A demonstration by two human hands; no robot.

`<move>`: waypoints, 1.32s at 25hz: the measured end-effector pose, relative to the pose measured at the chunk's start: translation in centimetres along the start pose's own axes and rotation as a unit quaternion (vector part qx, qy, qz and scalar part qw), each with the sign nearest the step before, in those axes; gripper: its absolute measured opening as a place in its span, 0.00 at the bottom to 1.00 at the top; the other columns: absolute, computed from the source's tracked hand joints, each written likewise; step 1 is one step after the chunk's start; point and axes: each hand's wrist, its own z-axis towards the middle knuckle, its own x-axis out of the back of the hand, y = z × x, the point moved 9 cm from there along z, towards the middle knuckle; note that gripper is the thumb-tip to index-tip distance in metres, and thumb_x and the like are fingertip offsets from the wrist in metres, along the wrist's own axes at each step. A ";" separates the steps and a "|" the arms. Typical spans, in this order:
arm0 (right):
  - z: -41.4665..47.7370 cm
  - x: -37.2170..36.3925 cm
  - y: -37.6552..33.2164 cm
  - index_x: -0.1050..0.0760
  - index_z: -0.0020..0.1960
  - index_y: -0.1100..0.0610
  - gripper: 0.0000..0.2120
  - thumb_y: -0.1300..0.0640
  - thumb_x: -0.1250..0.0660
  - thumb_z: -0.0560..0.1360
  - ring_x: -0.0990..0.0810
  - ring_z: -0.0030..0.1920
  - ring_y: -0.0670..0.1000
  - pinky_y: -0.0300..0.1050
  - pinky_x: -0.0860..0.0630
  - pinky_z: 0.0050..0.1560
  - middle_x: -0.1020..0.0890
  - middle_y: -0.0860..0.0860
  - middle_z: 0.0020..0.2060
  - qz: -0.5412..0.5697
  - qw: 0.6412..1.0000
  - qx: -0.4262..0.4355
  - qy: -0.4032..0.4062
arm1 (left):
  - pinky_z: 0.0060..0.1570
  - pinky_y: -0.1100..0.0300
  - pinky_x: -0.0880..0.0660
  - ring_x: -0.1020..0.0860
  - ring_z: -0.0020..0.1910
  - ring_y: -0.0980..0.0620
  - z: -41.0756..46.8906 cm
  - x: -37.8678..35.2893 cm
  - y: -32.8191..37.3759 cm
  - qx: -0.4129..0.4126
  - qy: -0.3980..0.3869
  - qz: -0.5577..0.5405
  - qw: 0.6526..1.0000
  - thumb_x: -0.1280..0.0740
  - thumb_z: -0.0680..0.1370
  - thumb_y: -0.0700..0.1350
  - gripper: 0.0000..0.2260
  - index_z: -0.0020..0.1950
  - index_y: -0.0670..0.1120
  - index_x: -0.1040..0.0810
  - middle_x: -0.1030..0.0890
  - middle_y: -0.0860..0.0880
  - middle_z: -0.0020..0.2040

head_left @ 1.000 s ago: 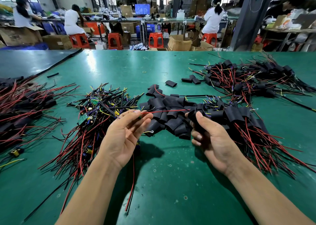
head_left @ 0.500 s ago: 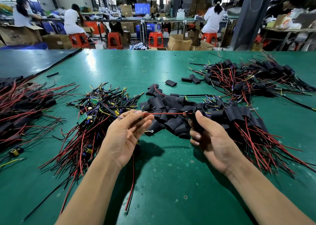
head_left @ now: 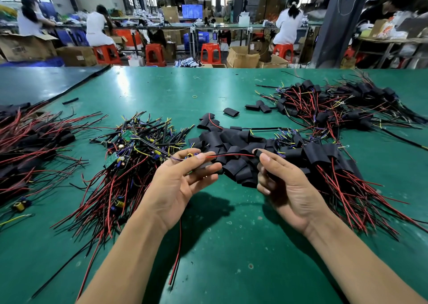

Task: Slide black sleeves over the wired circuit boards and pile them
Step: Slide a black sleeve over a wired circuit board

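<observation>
Wires (head_left: 231, 155) are the weak point here: the red and black pair stretches between your two hands and meets the sleeve (head_left: 257, 152), though you cannot tell from here whether the tips are inside it yet. Your left hand (head_left: 178, 185) curls round the circuit board (head_left: 190, 159), held up above the green table (head_left: 220, 246). Your right hand (head_left: 284, 188) pinches the black sleeve between thumb and fingertips, just in front of the heap of loose sleeves (head_left: 234, 141).

If you squeeze that sleeve flat, its mouth closes and the wire ends will likely buckle or splay past the rim instead of feeding through. Pull too hard and you may strain the joints at the board. The long leads (head_left: 177, 257) hanging below your left hand could snag the tangle of bare boards (head_left: 129, 165) beside it and drag others along. Once it is covered, it belongs on the finished pile (head_left: 335, 165) at your right, not among the loose sleeves.
</observation>
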 end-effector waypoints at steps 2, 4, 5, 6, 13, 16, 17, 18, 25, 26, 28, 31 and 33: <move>-0.2 -0.4 -0.4 0.17 0.39 0.53 0.04 0.56 0.25 0.65 0.37 0.24 0.43 0.35 0.37 0.25 0.29 0.49 0.30 0.037 0.999 0.001 -0.010 | 0.39 0.54 0.18 0.14 0.44 0.44 0.0 -0.4 -0.4 0.006 -0.012 0.010 1.000 0.29 0.70 0.40 0.11 0.51 0.46 0.25 0.15 0.41 0.53; -0.3 -0.6 -0.5 0.21 0.33 0.53 0.06 0.55 0.27 0.68 0.37 0.23 0.43 0.35 0.37 0.24 0.29 0.48 0.29 0.090 0.996 -0.007 -0.009 | 0.39 0.54 0.18 0.14 0.44 0.44 -0.2 -0.8 -0.8 0.007 -0.022 0.015 1.000 0.29 0.71 0.40 0.11 0.51 0.47 0.25 0.15 0.41 0.55; -0.3 -0.5 -0.5 0.23 0.33 0.53 0.08 0.55 0.27 0.68 0.36 0.22 0.43 0.35 0.36 0.23 0.28 0.48 0.29 0.120 0.993 -0.014 0.000 | 0.39 0.54 0.18 0.14 0.44 0.44 -0.3 -1.1 -1.0 0.008 -0.028 0.015 0.999 0.29 0.70 0.41 0.10 0.50 0.47 0.25 0.15 0.41 0.55; -0.4 -0.4 -0.5 0.24 0.33 0.53 0.08 0.54 0.27 0.68 0.35 0.22 0.43 0.35 0.34 0.23 0.27 0.48 0.29 0.148 0.989 -0.020 0.010 | 0.38 0.54 0.18 0.15 0.43 0.45 -0.5 -1.5 -1.3 0.011 -0.034 0.017 0.999 0.28 0.69 0.41 0.11 0.49 0.48 0.24 0.15 0.41 0.54; -0.5 -0.6 0.2 0.22 0.32 0.53 0.09 0.50 0.24 0.62 0.32 0.21 0.44 0.36 0.32 0.23 0.24 0.50 0.29 0.055 0.998 -0.019 0.036 | 0.29 0.59 0.23 0.21 0.29 0.49 -1.4 -3.1 -2.4 -0.011 -0.030 0.052 0.998 0.23 0.64 0.42 0.14 0.47 0.46 0.20 0.20 0.45 0.40; -0.6 -0.8 0.8 0.21 0.31 0.52 0.10 0.48 0.25 0.64 0.31 0.22 0.45 0.37 0.32 0.24 0.23 0.50 0.30 0.010 0.999 -0.020 0.035 | 0.31 0.59 0.22 0.18 0.32 0.49 -1.4 -3.0 -2.6 -0.016 -0.013 0.062 0.998 0.23 0.63 0.42 0.20 0.53 0.43 0.20 0.17 0.46 0.39; -0.7 -0.8 0.9 0.20 0.30 0.52 0.10 0.47 0.25 0.65 0.31 0.22 0.45 0.37 0.32 0.24 0.22 0.50 0.30 0.019 0.999 -0.021 0.033 | 0.31 0.60 0.22 0.18 0.33 0.50 -1.5 -3.0 -2.8 -0.016 -0.009 0.066 0.998 0.23 0.62 0.42 0.21 0.54 0.43 0.21 0.17 0.47 0.38; -0.7 -0.9 0.8 0.20 0.31 0.52 0.10 0.47 0.26 0.65 0.31 0.22 0.45 0.37 0.32 0.24 0.22 0.50 0.31 0.025 0.999 -0.021 0.030 | 0.31 0.61 0.23 0.18 0.33 0.50 -1.5 -3.0 -2.9 -0.015 -0.007 0.070 0.997 0.23 0.62 0.42 0.21 0.54 0.43 0.21 0.17 0.47 0.38; -1.4 -2.7 1.5 0.19 0.50 0.58 0.20 0.49 0.23 0.62 0.29 0.25 0.47 0.37 0.29 0.26 0.21 0.53 0.33 -0.036 0.999 -0.014 -0.038 | 0.31 0.62 0.23 0.20 0.33 0.52 -1.6 -2.9 -3.3 -0.008 0.000 0.103 0.995 0.21 0.60 0.46 0.19 0.48 0.46 0.21 0.15 0.46 0.41; -1.4 -2.6 1.4 0.20 0.51 0.58 0.20 0.50 0.23 0.63 0.29 0.25 0.47 0.37 0.29 0.26 0.21 0.53 0.34 -0.036 0.999 -0.010 -0.035 | 0.31 0.62 0.23 0.21 0.32 0.52 -1.5 -2.9 -3.3 -0.007 -0.004 0.104 0.995 0.21 0.60 0.45 0.18 0.47 0.47 0.21 0.16 0.46 0.40; -1.2 -2.2 1.0 0.20 0.52 0.59 0.21 0.51 0.24 0.63 0.29 0.26 0.47 0.36 0.30 0.26 0.21 0.53 0.34 -0.034 0.999 -0.004 -0.028 | 0.31 0.61 0.23 0.20 0.32 0.51 -1.5 -3.1 -3.3 0.003 -0.025 0.092 0.995 0.21 0.61 0.45 0.17 0.46 0.47 0.19 0.16 0.45 0.41; -0.9 -1.8 0.8 0.21 0.53 0.60 0.21 0.52 0.24 0.63 0.29 0.27 0.47 0.35 0.30 0.26 0.21 0.53 0.34 -0.033 0.999 -0.003 -0.020 | 0.33 0.59 0.21 0.17 0.37 0.48 -1.5 -3.7 -3.3 0.032 -0.066 0.063 0.995 0.25 0.66 0.45 0.17 0.54 0.43 0.20 0.15 0.41 0.46; -0.8 -1.7 0.7 0.20 0.52 0.60 0.22 0.52 0.22 0.63 0.28 0.27 0.47 0.35 0.29 0.26 0.21 0.53 0.34 -0.034 0.999 0.000 -0.024 | 0.34 0.58 0.20 0.17 0.38 0.48 -1.5 -3.8 -3.3 0.042 -0.081 0.056 0.994 0.29 0.70 0.45 0.19 0.58 0.39 0.22 0.15 0.40 0.47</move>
